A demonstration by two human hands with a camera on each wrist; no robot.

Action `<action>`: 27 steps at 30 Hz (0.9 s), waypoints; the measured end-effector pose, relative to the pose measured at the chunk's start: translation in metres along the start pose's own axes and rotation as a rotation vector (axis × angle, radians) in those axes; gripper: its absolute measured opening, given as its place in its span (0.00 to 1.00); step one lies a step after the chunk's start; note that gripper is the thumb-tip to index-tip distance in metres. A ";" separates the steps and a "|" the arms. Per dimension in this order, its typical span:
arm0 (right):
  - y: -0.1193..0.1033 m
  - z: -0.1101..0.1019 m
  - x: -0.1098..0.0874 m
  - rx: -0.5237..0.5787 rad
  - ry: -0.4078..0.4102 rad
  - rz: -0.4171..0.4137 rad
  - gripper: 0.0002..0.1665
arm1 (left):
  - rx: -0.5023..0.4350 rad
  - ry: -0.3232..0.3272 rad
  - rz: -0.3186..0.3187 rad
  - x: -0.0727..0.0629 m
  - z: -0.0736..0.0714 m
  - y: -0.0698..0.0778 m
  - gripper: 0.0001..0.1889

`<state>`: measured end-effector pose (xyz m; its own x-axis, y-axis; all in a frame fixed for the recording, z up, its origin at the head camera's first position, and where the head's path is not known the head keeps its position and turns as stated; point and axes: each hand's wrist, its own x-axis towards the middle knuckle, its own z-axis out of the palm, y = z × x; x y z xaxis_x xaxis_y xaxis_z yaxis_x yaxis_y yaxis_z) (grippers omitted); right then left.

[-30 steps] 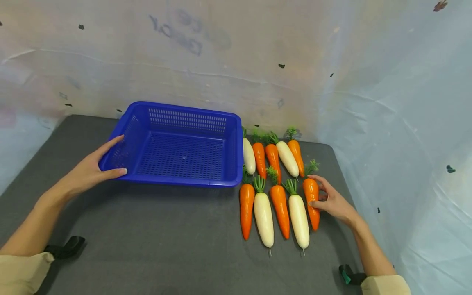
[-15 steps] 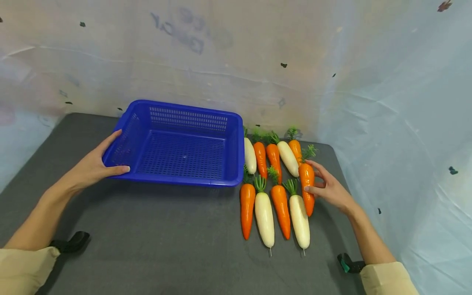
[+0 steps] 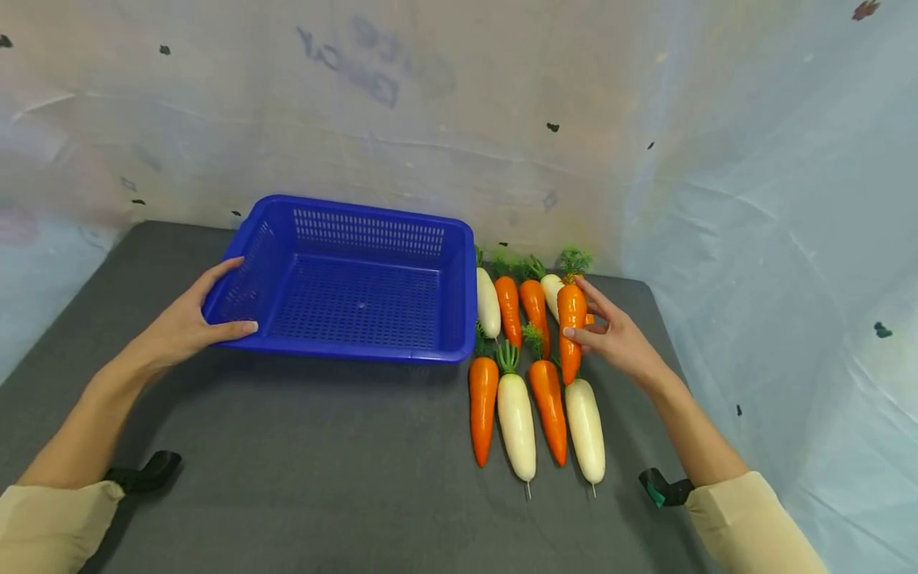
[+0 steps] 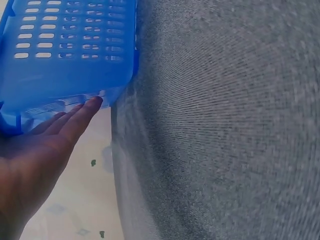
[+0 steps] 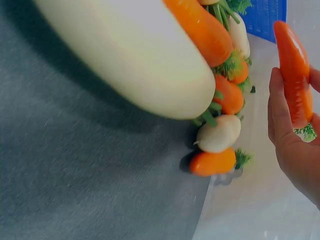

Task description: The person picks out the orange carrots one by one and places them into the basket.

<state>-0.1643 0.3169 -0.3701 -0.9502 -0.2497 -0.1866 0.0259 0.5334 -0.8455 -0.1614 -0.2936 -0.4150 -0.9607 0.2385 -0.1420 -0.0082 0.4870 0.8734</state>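
Above the vegetable rows, we are holding one carrot while steadying the basket

On the right side of the dark table point(image 3: 323, 462), our right hand point(image 3: 620, 343) is pinching a glossy orange carrot point(image 3: 570, 327) between fingers and thumb. The right-wrist view is showing it raised clear of the surface, and in the head view its tip is pointing to the near side, its leafy top point(image 3: 576, 261) to the wall.

At the near left corner of the blue slotted basket point(image 3: 358, 349), our left hand point(image 3: 175, 327) is gripping, the thumb lying over the near rim and the fingers along the left wall. The two hands are working well apart, the basket standing between them.

Below the raised carrot, a near row is lying side by side: outer carrot point(image 3: 484, 410), first white radish point(image 3: 516, 426), inner carrot point(image 3: 548, 410) and second white radish point(image 3: 585, 430). More carrots and radishes are lying behind, and the held carrot is partly hiding that back row from the head view.

We are judging this as the pick-up step, with the carrot already off the table and the basket being braced. If the basket is where it is going, the next move would be calling for a leftward carry above the back row, high enough for the tip to be clearing the basket's right wall, with the left hand keeping that corner steady.
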 end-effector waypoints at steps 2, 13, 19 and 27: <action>-0.004 0.002 0.004 -0.011 0.004 -0.003 0.50 | -0.006 0.003 -0.001 0.000 0.000 0.000 0.53; -0.034 0.018 0.025 0.041 -0.034 -0.048 0.50 | -0.017 0.027 0.001 0.000 0.003 0.002 0.53; -0.052 0.027 0.034 0.040 -0.029 -0.041 0.50 | 0.019 0.026 0.007 0.002 0.001 0.001 0.53; -0.070 0.037 0.049 0.047 -0.059 -0.052 0.49 | 0.042 0.031 0.013 0.001 0.000 -0.002 0.56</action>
<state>-0.2011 0.2368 -0.3385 -0.9306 -0.3241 -0.1702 -0.0070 0.4806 -0.8769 -0.1623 -0.2939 -0.4169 -0.9688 0.2192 -0.1160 0.0152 0.5193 0.8545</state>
